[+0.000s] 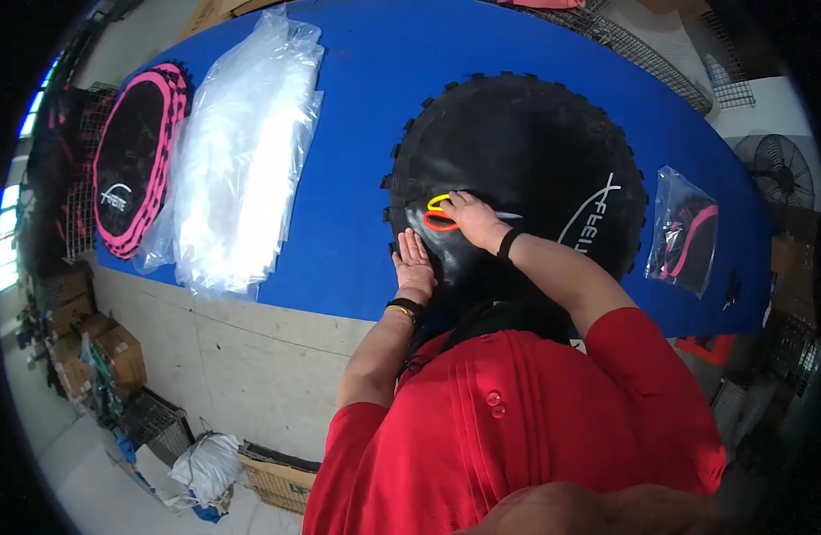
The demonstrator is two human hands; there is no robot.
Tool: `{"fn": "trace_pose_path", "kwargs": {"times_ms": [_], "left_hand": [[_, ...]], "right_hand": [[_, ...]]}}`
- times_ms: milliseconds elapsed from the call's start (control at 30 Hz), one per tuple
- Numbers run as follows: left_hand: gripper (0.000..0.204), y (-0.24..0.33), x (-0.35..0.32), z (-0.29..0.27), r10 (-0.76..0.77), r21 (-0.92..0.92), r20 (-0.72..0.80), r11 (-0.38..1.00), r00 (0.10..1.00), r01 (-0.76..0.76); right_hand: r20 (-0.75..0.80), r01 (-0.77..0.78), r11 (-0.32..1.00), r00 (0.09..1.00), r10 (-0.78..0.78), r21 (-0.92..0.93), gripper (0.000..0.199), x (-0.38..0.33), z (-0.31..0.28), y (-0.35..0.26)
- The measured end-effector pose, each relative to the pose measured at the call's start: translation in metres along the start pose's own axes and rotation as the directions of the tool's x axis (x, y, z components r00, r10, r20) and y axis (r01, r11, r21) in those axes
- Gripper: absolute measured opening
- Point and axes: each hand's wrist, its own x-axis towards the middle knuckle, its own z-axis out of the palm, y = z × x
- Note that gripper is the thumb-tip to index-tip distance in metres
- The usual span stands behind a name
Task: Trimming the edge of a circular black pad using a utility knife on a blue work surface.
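The black mat (pixel 526 147) at the table's (pixel 350 107) right was likely floppy, best held by its rim (pixel 398 169); I saw the left hand (pixel 413 266) flat, but couldn't tell whether the right hand (pixel 473 219) gripped scissors (pixel 441 226).

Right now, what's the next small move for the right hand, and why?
Probably close the right hand around the scissors and lift them clear of the round black mat. That hand is over the scissors, beside their yellow and orange handles, and the blade end points across the mat. The left hand lies open at the mat's edge, seemingly free to steady it.
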Motion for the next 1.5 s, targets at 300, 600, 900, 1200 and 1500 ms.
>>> {"fn": "trace_pose_path", "kwargs": {"times_ms": [300, 600, 900, 1200, 1500], "left_hand": [[0.133, -0.001, 0.000, 0.001, -0.016, -0.050, 0.042, 0.999, 0.999, 0.018], [0.134, -0.001, -0.001, 0.005, -0.021, -0.046, -0.074, 0.999, 0.997, 0.018], [0.131, -0.003, -0.001, -0.001, 0.011, -0.015, -0.006, 1.000, 1.000, -0.011], [0.130, -0.002, -0.002, 0.001, 0.005, -0.077, 0.010, 0.997, 1.000, -0.004], [0.131, -0.003, -0.001, 0.004, 0.005, -0.080, -0.046, 0.997, 0.999, -0.009]], "right_hand": [[-0.050, 0.006, 1.000, 0.999, -0.005, 0.013, 0.041, 0.070, 0.005, -0.007], [-0.021, -0.016, 0.999, 1.000, 0.017, 0.048, 0.043, 0.020, 0.005, -0.016], [-0.010, 0.003, 0.999, 1.000, -0.002, 0.046, 0.042, -0.003, 0.004, -0.020], [-0.080, 0.026, 0.999, 0.996, -0.027, -0.019, 0.035, 0.064, 0.018, -0.028], [-0.007, 0.024, 1.000, 1.000, -0.024, -0.001, 0.042, -0.022, 0.007, -0.013]]}}
